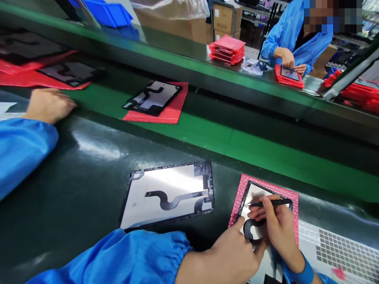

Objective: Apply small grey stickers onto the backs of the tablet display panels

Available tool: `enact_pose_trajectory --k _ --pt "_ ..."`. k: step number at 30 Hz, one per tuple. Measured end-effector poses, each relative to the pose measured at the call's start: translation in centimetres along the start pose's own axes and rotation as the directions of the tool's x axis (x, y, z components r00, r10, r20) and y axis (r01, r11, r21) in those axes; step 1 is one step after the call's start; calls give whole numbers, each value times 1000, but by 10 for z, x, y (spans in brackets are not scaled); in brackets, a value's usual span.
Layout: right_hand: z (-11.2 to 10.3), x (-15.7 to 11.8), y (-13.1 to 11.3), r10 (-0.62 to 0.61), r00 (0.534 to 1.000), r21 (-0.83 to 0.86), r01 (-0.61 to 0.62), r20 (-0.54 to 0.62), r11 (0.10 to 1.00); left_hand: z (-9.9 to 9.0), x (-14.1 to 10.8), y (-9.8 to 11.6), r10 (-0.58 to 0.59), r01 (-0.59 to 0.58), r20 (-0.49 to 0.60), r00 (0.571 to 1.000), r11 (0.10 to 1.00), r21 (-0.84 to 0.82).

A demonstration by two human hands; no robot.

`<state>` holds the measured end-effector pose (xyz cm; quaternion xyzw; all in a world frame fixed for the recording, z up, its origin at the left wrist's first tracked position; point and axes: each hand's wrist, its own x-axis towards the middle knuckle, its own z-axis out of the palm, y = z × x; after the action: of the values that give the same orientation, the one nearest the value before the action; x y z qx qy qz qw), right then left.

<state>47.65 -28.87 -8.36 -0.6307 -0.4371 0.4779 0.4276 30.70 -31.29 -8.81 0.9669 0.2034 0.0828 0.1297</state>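
My right hand (280, 225) pinches black tweezers (280, 202), their tips over the upper left of a tablet screen panel (257, 191). Beside it, my left hand (225, 254) rests on the panel with index finger stretched to its left edge and thumb apart; its other fingers are partly hidden. A dark curved ribbon cable (250, 230) shows on the panel between my hands. Pink bubble wrap (243, 183) lies under the panel. To the left, a second screen panel (177, 177) with a black frame and S-shaped cable lies on the dark bench, touched by neither hand.
A green conveyor belt (213, 136) runs behind the bench, carrying a panel (166, 92) on a red sleeve (174, 112). A co-worker's hand (50, 104) rests at left. Across the belt, another person handles a screen (290, 73). A sticker sheet (346, 252) lies at right.
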Motion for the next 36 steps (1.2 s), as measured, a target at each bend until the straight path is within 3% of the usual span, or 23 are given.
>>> enact_pose_trajectory --k 11,22,27,30,32,33,34,36 --pt "-3 1 6 13 1000 -115 -10 26 993 6 -1 -4 -53 51 -19 998 995 -81" --pt "-2 2 9 9 998 -114 -2 60 993 -28 4 -20 14 -7 156 988 999 -42" --pt "4 5 4 22 1000 1 -22 -15 1000 -38 7 -24 48 -44 117 992 998 -35" --pt "3 5 0 0 996 135 12 -86 991 -41 10 -23 65 -53 86 994 990 -133" --pt "-7 0 0 -25 989 197 53 -143 979 -45 8 -22 -40 60 91 995 972 -229" --pt "-15 -4 2 -30 984 218 69 -174 973 -49 4 -23 -163 187 110 981 944 -271" --pt "-24 -10 4 -28 981 230 72 -191 970 -52 -1 -24 -314 341 136 940 891 -301" --pt "-43 -23 12 -1 982 236 47 -191 971 -59 -14 -28 -563 589 177 807 748 -306"
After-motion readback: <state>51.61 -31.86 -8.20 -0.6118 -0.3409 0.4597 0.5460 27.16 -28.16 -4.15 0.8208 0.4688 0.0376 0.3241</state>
